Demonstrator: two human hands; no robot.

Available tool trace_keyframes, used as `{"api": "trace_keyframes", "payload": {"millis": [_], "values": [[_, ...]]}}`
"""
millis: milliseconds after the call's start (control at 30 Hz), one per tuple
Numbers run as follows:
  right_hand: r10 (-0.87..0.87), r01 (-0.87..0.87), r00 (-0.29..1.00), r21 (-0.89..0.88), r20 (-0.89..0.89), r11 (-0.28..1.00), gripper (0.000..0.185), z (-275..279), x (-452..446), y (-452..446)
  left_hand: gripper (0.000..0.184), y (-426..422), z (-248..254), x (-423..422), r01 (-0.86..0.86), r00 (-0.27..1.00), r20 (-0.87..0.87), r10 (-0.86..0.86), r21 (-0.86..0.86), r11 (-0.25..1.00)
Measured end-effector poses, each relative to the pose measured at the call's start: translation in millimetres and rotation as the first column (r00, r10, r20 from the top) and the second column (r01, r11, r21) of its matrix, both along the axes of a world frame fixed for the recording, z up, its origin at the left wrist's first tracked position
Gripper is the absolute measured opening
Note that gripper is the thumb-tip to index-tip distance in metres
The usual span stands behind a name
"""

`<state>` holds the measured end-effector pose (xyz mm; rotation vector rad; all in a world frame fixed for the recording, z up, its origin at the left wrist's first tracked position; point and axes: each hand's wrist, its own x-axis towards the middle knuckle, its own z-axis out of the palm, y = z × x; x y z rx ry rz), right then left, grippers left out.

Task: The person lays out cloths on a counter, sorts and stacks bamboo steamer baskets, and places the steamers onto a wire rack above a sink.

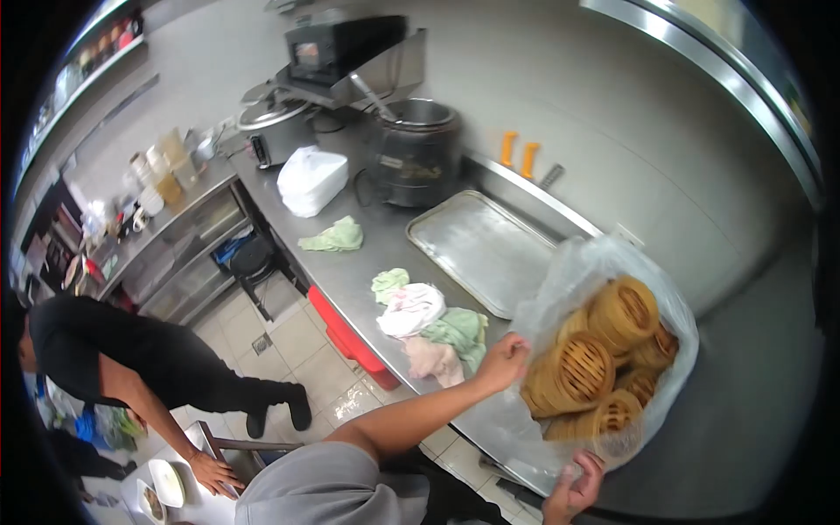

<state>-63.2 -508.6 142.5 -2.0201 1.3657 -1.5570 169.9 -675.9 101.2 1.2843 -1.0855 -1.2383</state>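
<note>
A large clear plastic bag [560, 289] lies spread on the steel counter, with several round bamboo steamers [584, 372] piled inside it. The steamers have slatted tops and lie at different tilts. My left hand [503, 361] is closed at the bag's left edge, its fingertips pinched on the plastic. Closer to the counter's front edge, my right hand [575, 492] has its fingers curled in against the bag's lower edge, below the nearest steamer. A crumpled fold of clear plastic [619, 443] shows just above that hand.
Crumpled cloths [455, 337] lie left of my left hand. Behind them rests a metal tray [486, 249]. Farther back stand a dark soup pot [416, 157], a white bag [312, 181] and a cooker [278, 127]. A person in black [149, 350] bends over at the left.
</note>
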Motion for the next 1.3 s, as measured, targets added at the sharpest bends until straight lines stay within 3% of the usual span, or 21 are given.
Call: {"api": "trace_keyframes", "payload": {"millis": [67,133,167,200,233,300,333,400,433,500,533,567,633,700,833,900,967,1033,1133,1233,1300], "values": [[-0.104,-0.051,0.920,0.380,0.378,0.924,0.034,-2.5,54.7,-23.7,0.025,-33.6,-18.2,-18.3,-0.092,0.932,-0.358,0.044,-0.116,0.989],[-0.141,-0.045,0.921,0.458,0.363,0.888,0.039,-41.8,59.9,-47.8,0.037,-79.6,-90.7,-37.1,0.059,0.974,-0.204,-0.100,-0.201,0.978],[-0.201,-0.025,0.912,0.536,0.358,0.844,0.043,-67.0,56.0,-56.6,0.037,-78.4,-99.4,-36.2,0.044,0.973,-0.215,-0.089,-0.204,0.978],[-0.198,-0.022,0.916,0.537,0.348,0.843,0.043,-90.7,50.4,-62.7,0.047,-76.5,-105.9,-36.8,0.115,0.989,-0.079,-0.126,-0.130,0.985],[-0.251,-0.021,0.909,0.640,0.331,0.768,0.045,-115.4,40.6,-64.7,0.057,-75.2,-110.9,-38.5,0.183,0.982,0.054,-0.181,-0.045,0.982],[-0.317,-0.091,0.875,0.769,0.365,0.633,0.047,-169.8,15.3,-68.5,0.060,-73.2,-128.7,-29.7,0.287,0.951,0.116,-0.286,0.003,0.958],[-0.333,-0.075,0.872,0.771,0.359,0.633,0.047,-173.2,15.7,-74.5,0.063,-68.6,-129.0,-20.7,0.377,0.906,0.186,-0.381,0.054,0.924],[-0.308,-0.041,0.917,0.829,0.252,0.558,0.046,-176.7,11.3,-76.4,0.057,-70.7,-123.4,-12.7,0.364,0.893,0.232,-0.387,0.136,0.922],[-0.358,-0.005,0.901,0.829,0.247,0.559,0.046,-166.2,17.4,-74.3,0.055,-74.6,-118.4,-15.5,0.369,0.854,0.305,-0.423,0.218,0.903],[-0.180,0.308,0.943,0.529,-0.279,0.791,0.057,-139.0,40.9,-79.4,0.052,-80.3,-102.9,-17.2,0.353,0.882,0.302,-0.362,0.087,0.932],[-0.235,0.354,0.930,0.523,-0.282,0.775,0.057,-131.7,48.0,-81.4,0.050,-75.5,-81.7,-17.3,0.243,0.943,0.247,-0.225,-0.043,0.969],[-0.301,0.342,0.939,0.544,-0.166,0.767,0.057,-128.8,55.0,-86.8,0.049,-73.9,-51.3,-11.1,0.332,0.923,0.192,-0.333,0.038,0.942],[-0.383,0.342,0.923,0.556,-0.045,0.758,0.057,-145.6,49.4,-91.8,0.051,-82.4,-71.0,-23.1,0.417,0.902,0.119,-0.416,0.012,0.909],[-0.269,-0.004,0.902,0.628,0.338,0.779,0.062,-167.3,43.4,-100.3,0.057,-81.8,-71.2,-25.5,0.502,0.865,-0.053,-0.500,0.075,0.861],[-0.306,-0.010,0.863,0.618,0.403,0.786,0.060,-169.0,43.5,-102.4,0.058,-70.6,-83.1,-33.3,0.507,0.861,-0.118,-0.495,0.113,0.854],[-0.282,0.185,0.955,0.556,0.093,0.810,0.056,-180.9,41.4,-105.1,0.059,-69.8,-83.5,-34.4,0.520,0.853,-0.051,-0.519,0.178,0.836],[-0.242,0.136,0.963,0.558,0.121,0.819,0.055,-168.7,42.8,-101.5,0.062,-63.7,-72.8,-26.5,0.492,0.856,0.048,-0.516,0.236,0.838],[-0.184,0.064,0.971,0.574,0.154,0.816,0.055,-151.4,48.5,-94.2,0.065,-60.4,-88.9,-29.8,0.456,0.876,0.130,-0.465,0.095,0.885],[-0.190,0.035,0.953,0.535,0.237,0.844,0.057,-115.4,50.4,-86.6,0.068,-30.7,-27.2,-12.7,0.408,0.902,0.106,-0.418,0.102,0.907],[-0.040,-0.078,0.970,0.464,0.240,0.883,0.058,-55.0,60.9,-72.3,0.069,11.6,9.8,2.6,0.248,0.960,0.126,-0.252,0.041,0.968],[0.084,-0.259,0.929,0.470,0.361,0.844,0.050,-9.1,74.8,-58.8,0.067,35.4,12.7,6.6,0.048,0.990,0.138,-0.042,-0.042,0.998]]}}
